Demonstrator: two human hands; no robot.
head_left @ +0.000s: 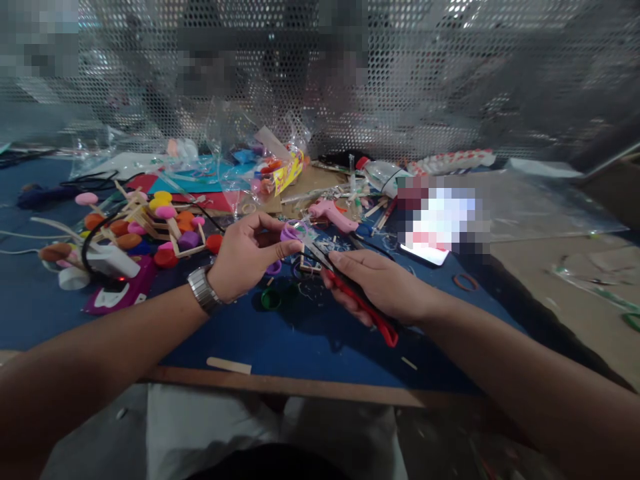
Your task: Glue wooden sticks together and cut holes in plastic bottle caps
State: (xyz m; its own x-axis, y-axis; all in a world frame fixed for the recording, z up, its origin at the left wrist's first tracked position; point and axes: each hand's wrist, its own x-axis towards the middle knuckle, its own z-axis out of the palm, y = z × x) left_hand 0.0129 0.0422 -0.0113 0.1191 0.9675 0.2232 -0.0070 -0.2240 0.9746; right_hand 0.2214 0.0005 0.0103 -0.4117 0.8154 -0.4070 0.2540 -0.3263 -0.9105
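Observation:
My left hand [250, 253] pinches a small purple plastic cap [289, 232] between thumb and fingers. My right hand [373, 280] is wrapped round a cutting tool [357, 297] with a red and black handle. The tool's flat metal blade [315, 250] points up and left, its tip at the purple cap; whether it touches the cap I cannot tell. Below my hands a green cap [271, 299] lies on the blue tabletop [300, 347], and another purple piece [274, 267] sits just behind it. A pink glue gun [333, 215] rests beyond my hands.
At left, a stick model with coloured discs [165, 227] stands behind a purple power strip [123, 287] with a white plug. A lit phone [435, 230] and a brown ring [465, 283] lie right. A plastic bottle [385, 177] is behind; a wooden stick [229, 365] is near the front edge.

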